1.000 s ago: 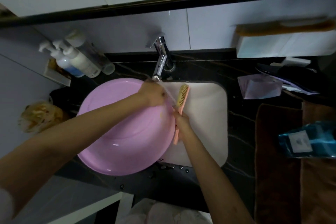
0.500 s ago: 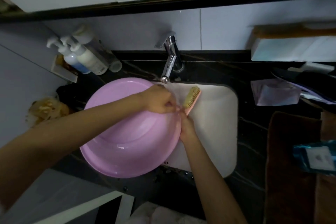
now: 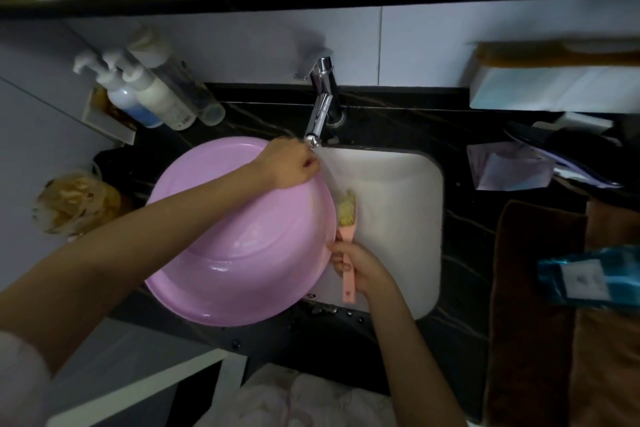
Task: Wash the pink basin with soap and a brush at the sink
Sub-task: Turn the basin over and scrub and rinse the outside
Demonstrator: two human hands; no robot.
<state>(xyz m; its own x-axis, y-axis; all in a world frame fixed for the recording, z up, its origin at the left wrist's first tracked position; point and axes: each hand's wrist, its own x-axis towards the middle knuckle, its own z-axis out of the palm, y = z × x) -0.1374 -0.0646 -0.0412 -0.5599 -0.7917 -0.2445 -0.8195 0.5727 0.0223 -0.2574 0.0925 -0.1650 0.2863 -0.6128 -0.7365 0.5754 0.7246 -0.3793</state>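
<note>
One basin [image 3: 225, 253] gripped by left hand [image 3: 289, 166] fingers, one brush [image 3: 346, 215] by right hand [image 3: 362, 269] fingers.

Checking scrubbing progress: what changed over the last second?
The right hand drew the brush back toward the person along the right rim of the pink basin, away from the left hand. The left hand keeps gripping the rim under the running tap.

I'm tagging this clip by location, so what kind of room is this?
Most likely a home bathroom or washroom vanity. A white sink is set in a dark counter under a chrome faucet. Pump bottles stand by the wall, and brown towels lie alongside.
</note>
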